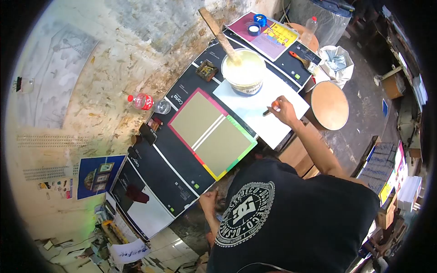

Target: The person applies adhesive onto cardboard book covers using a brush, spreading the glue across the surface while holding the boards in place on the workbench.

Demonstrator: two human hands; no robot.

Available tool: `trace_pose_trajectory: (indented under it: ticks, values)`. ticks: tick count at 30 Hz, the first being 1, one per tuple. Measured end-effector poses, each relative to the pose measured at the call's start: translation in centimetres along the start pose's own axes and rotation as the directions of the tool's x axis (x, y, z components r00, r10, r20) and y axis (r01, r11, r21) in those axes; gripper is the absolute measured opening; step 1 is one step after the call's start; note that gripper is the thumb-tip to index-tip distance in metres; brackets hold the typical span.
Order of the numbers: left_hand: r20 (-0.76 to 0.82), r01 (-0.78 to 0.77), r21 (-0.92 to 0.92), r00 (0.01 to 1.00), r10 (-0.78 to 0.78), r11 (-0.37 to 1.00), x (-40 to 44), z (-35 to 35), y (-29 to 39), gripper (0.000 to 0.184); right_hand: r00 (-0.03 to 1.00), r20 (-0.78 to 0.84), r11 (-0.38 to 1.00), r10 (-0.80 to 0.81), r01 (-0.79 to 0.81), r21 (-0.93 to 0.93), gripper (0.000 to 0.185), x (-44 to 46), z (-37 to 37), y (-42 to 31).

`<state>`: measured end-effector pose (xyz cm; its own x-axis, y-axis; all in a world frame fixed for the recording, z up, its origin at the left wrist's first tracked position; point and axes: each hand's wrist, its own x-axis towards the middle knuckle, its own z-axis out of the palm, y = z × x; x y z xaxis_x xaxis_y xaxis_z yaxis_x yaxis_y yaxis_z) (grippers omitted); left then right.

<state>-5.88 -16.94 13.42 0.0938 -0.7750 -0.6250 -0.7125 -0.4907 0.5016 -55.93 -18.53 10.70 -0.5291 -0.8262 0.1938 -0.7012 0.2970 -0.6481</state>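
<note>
My right hand (285, 110) is closed around a small tool with an orange handle (275, 105) and a dark, narrow end; its exact kind is unclear. It is over a white sheet (291, 102) on the table. My left hand (208, 200) hangs by the table's front edge with fingers curled; what is in it, if anything, is hidden. Between the hands lies a flat, opened cover of two grey boards (195, 119), edged in pink, green, yellow and red, with white strips down the middle. A tub of pale paste (248, 86) stands behind, a wooden stick (214, 27) leaning in it.
Black sheets (170, 166) cover the table. A plastic bottle (144, 102) lies by the wall, and a small grimy tray (207, 70) sits near the tub. A brush (300, 59), blue tape rolls (254, 29) and a printed sheet (282, 38) lie at the back. A round stool (329, 105) stands right.
</note>
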Motion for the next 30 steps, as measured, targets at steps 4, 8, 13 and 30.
trace_pose_trajectory:
  ticks: [4, 8, 13, 30]
  values:
    - [-0.001, -0.092, -0.08, 0.996, 0.092, 0.993, 0.0, 2.7, -4.7, 0.033, 0.992, -0.128, 0.975, -0.015, 0.043, 0.219, 0.018, -2.9, -3.5, -2.1]
    - [-0.056, -0.012, -0.412, 0.998, -0.012, 0.911, -0.3, 1.6, -4.6, 0.031, 0.983, -0.181, 0.94, 0.023, 0.04, 0.338, 0.013, -1.1, -8.6, -5.8]
    - [-0.114, -0.016, -0.614, 0.991, -0.069, 0.789, -0.6, -0.4, -4.4, 0.029, 0.88, -0.399, 0.872, -0.257, 0.389, 0.296, 0.01, 7.5, -13.7, -13.1]
    - [-0.176, -0.06, -0.779, 0.976, -0.126, 0.624, -0.6, -0.7, -5.4, 0.023, 0.957, 0.209, 0.976, -0.203, 0.216, -0.04, 0.034, 22.0, -3.2, -8.2]
